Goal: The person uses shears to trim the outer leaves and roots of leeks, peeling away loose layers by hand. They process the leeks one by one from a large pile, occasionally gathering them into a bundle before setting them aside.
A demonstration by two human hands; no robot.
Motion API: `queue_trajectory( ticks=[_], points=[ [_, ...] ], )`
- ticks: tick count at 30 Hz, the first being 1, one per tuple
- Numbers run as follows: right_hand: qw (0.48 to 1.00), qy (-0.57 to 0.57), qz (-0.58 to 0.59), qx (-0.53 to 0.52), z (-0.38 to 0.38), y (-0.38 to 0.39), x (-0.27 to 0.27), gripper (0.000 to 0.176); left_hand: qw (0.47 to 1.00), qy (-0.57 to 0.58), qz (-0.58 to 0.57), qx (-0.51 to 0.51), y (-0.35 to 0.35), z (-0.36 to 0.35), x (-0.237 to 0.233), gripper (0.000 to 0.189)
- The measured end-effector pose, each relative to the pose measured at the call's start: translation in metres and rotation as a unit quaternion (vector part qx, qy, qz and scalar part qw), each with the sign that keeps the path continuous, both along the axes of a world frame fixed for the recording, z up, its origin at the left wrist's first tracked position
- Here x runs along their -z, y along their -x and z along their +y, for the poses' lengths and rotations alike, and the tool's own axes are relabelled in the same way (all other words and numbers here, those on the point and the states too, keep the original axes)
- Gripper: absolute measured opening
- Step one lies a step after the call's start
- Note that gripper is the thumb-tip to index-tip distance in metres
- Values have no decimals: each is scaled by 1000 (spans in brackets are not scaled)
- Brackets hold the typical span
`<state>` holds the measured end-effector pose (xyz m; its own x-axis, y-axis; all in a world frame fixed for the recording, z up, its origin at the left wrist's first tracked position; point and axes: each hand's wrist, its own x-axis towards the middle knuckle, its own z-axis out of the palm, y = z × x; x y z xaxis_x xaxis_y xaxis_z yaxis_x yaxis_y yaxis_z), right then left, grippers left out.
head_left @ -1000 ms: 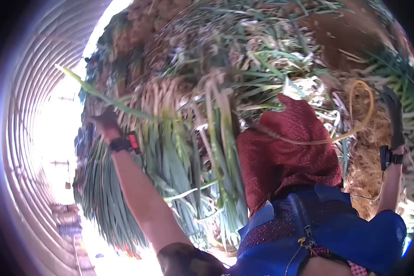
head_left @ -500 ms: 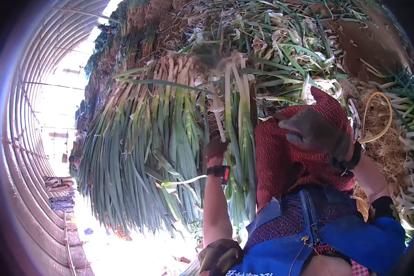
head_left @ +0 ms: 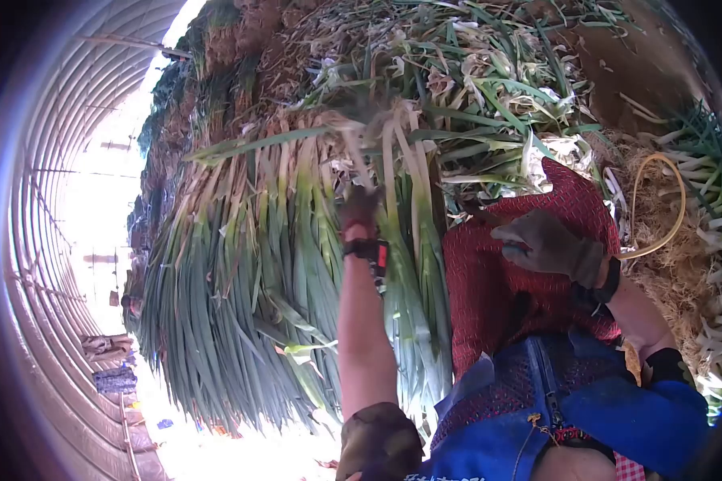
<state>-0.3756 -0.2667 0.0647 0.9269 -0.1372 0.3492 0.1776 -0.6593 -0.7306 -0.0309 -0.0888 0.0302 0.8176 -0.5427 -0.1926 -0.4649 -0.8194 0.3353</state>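
Note:
My left hand (head_left: 359,207), in a dark glove with a black band at the wrist, is closed around a pale green onion stalk (head_left: 354,152). It lies over a thick pile of long green onions (head_left: 225,264), with white ends toward the far side and leaves toward me. My right hand (head_left: 547,250), in a grey-brown glove, is curled closed above my red-clad knee (head_left: 489,276). A small dark shape (head_left: 479,211) shows just beyond its fingers, but what the hand holds, if anything, cannot be made out.
Loose peeled leaves and trimmings (head_left: 497,96) heap up at the far side. On the right, a yellow loop (head_left: 682,192) stands over cut roots, beside a row of white-stemmed onions (head_left: 718,248). A ribbed greenhouse wall (head_left: 56,264) runs along the left.
My left hand has moved away from me and slightly left, with the stalk in its grip. My right hand has shifted slightly toward me and stays closed.

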Motion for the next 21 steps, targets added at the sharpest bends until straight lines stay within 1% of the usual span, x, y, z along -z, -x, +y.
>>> queue_trajectory(
  ticks=[2,3,4,6,9,11,13,15,18,21],
  points=[
    [999,4,33,0,0,2,-2,31,997,-68,9,19,23,-8,32,29],
    [999,9,50,1,-2,2,-5,31,996,-90,12,20,34,-6,45,29],
    [999,8,43,3,-4,2,-7,31,995,-93,14,16,33,-6,50,30],
    [999,-1,33,4,-4,4,-10,30,997,-75,23,-1,28,-2,50,30],
    [997,-15,73,4,-8,3,-5,31,999,-10,43,-28,20,7,27,30],
    [998,-1,69,11,-9,3,-3,32,998,15,53,-29,33,15,14,30],
    [998,6,67,12,-7,2,1,31,998,9,65,-8,52,16,12,31],
    [998,10,64,11,-4,-1,7,29,997,-20,66,19,70,1,28,31],
    [997,24,75,-6,-3,-2,-2,29,995,-79,52,40,92,-21,56,31],
    [996,37,86,5,-2,-1,-3,29,995,-71,59,30,92,-20,65,31]
  ],
)
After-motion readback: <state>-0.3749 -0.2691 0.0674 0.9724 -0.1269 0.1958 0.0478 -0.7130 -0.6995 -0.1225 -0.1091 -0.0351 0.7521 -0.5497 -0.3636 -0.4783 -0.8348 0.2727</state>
